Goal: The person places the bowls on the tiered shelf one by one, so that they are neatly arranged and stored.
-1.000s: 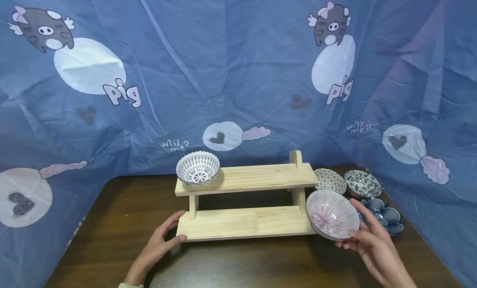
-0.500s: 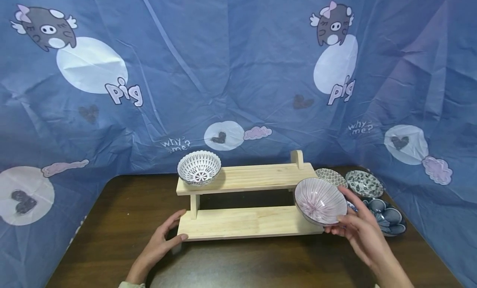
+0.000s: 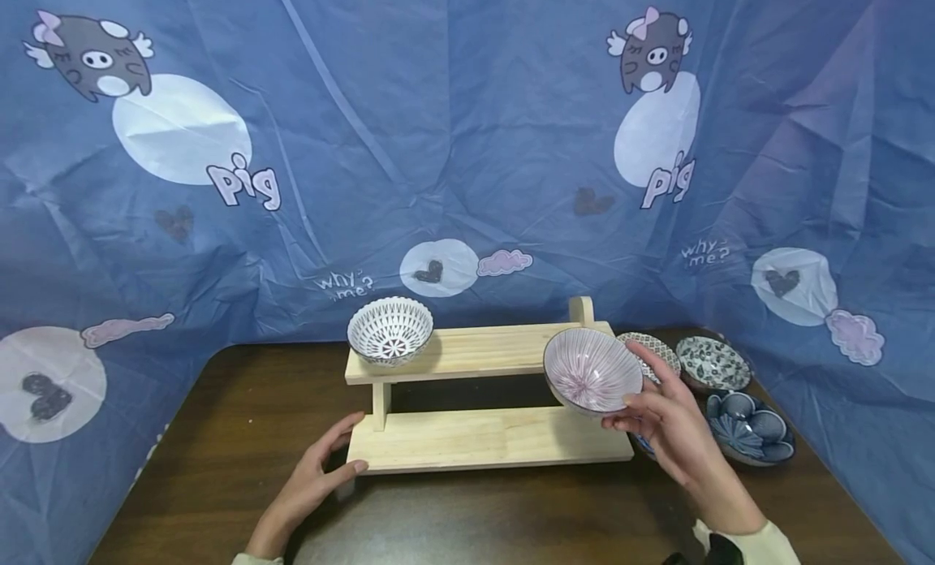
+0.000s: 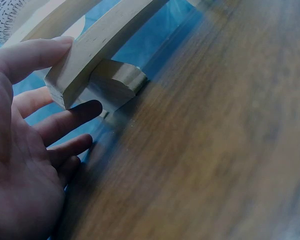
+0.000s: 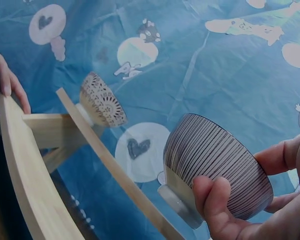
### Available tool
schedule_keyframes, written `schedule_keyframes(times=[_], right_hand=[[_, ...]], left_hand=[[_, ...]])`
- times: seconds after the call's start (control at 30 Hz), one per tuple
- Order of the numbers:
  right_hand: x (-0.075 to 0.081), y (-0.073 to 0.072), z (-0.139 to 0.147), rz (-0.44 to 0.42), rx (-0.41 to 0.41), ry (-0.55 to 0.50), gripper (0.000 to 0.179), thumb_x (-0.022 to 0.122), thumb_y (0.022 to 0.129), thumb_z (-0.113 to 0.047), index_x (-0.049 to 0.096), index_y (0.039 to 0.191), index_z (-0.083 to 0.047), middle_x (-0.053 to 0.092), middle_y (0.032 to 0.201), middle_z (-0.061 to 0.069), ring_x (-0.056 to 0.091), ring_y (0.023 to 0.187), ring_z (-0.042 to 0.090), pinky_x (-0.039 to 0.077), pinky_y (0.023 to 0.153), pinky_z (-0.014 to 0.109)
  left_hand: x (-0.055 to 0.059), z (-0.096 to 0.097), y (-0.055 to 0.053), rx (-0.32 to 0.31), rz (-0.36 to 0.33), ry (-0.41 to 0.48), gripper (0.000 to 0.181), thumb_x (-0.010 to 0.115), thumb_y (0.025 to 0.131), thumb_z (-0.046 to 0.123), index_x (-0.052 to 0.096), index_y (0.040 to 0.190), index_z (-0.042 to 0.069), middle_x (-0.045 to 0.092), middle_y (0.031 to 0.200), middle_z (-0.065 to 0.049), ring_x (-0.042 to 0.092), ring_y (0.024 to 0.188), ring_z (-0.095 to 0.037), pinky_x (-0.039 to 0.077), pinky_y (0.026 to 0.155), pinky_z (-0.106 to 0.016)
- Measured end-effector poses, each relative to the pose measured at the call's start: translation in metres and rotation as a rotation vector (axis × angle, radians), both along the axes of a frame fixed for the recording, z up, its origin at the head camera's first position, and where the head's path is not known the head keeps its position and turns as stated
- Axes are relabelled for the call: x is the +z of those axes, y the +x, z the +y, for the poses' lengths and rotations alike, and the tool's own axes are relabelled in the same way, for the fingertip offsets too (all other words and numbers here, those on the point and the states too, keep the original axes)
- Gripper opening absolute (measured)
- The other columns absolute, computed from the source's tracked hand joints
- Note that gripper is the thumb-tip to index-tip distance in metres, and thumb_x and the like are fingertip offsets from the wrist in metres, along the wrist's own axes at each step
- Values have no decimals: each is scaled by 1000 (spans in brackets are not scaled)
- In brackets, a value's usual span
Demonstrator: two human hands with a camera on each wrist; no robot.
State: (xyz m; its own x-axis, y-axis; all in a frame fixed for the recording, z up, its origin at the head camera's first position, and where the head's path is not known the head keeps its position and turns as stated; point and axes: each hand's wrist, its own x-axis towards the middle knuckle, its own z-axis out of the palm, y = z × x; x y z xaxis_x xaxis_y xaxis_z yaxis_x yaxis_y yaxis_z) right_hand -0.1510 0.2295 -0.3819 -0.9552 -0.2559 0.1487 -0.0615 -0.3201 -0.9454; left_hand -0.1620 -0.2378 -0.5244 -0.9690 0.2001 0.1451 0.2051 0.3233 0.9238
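In my right hand (image 3: pixel 675 427) is a bowl (image 3: pixel 590 372) with fine purple-pink stripes, gripped by its right side and tilted. It overlaps the right part of the upper board in the head view. The right wrist view shows its dark-lined outside and pale foot, with fingers (image 5: pixel 217 197) against the wall. My left hand (image 3: pixel 310 480) holds the left end of a two-tier wooden display shelf (image 3: pixel 489 439), thumb (image 4: pixel 40 52) on the lower board and the other fingers at its end. A black-and-white patterned bowl (image 3: pixel 390 329) stands on the upper tier's left end.
Right of the shelf are a lattice-patterned bowl (image 3: pixel 661 350), partly hidden, a leaf-patterned bowl (image 3: pixel 714 362) and a blue petal-patterned dish (image 3: pixel 752 435). A blue printed cloth (image 3: pixel 504 143) hangs behind the brown table (image 3: pixel 467 524).
My right hand has carried the striped bowl left and upward, from beside the shelf's right end to in front of the upper tier. My left hand stays at the shelf's left end.
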Motion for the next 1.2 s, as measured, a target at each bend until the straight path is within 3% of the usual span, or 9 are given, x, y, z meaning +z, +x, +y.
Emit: schedule_keyframes(times=[0.2,0.47,0.73,0.93,1.2], right_hand=[[6,-9,-16,-8,-1,-4,68,38,92,14,39,143,-32,65,114,3,73,75,20,59,70,30],[15,-21,-39,-86,-74,76,73,41,92,10,19,156,-15,63,112,3,73,69,18,59,66,28],[20,-30,-55,-125,-109,135,70,40,90,9,24,154,-17,57,115,8,71,70,18,58,68,29],[22,-37,-65,-148,-106,140,77,40,90,8,13,159,-11,56,118,13,71,68,15,56,65,25],[19,-48,-77,-162,-85,138,78,39,89,8,12,160,-13,58,117,12,72,67,14,55,63,22]], left_hand=[[0,0,0,1,-3,-1,65,72,89,11,45,146,2,66,128,-22,58,110,4,40,95,-18],[-1,0,0,9,-1,-6,64,72,89,12,46,146,4,68,126,-19,57,111,4,39,96,-18],[0,0,0,7,-4,-12,64,72,89,13,46,147,6,68,126,-17,57,111,4,40,95,-20],[0,0,0,9,-3,-14,64,72,89,13,46,147,7,68,127,-17,56,112,4,40,96,-20],[-1,0,0,6,5,-12,63,72,89,13,47,146,7,68,126,-17,56,113,4,39,97,-19]])
